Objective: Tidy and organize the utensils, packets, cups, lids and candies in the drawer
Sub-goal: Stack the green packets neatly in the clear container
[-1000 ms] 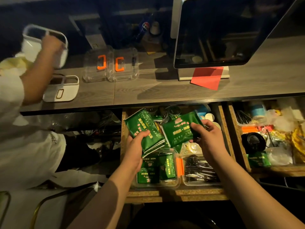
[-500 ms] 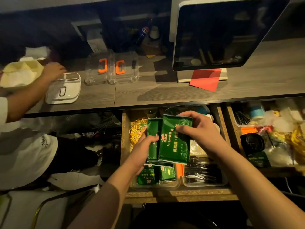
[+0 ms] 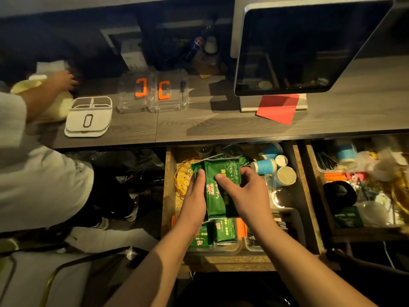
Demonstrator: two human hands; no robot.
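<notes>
Both hands, left hand point(image 3: 194, 202) and right hand point(image 3: 247, 196), grip the green packets point(image 3: 218, 191) squared together above the drawer point(image 3: 169, 196), probably next lowering them into its front-edge clear container point(image 3: 238, 247).

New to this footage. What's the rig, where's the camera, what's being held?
There is no robot here: a person works with two bare hands, and one wide-angle camera worn on the head looks forward and down.

The left hand and right hand together grip a stack of green foil packets over the open wooden drawer. Below the stack, a clear plastic box with orange clips holds more green packets. Blue paper cups and a yellow wire basket lie further back.

On the grey wood-grain counter stand a white divided caddy, two clear containers with orange latches and a dark monitor. A second person's arm reaches in at the left.
</notes>
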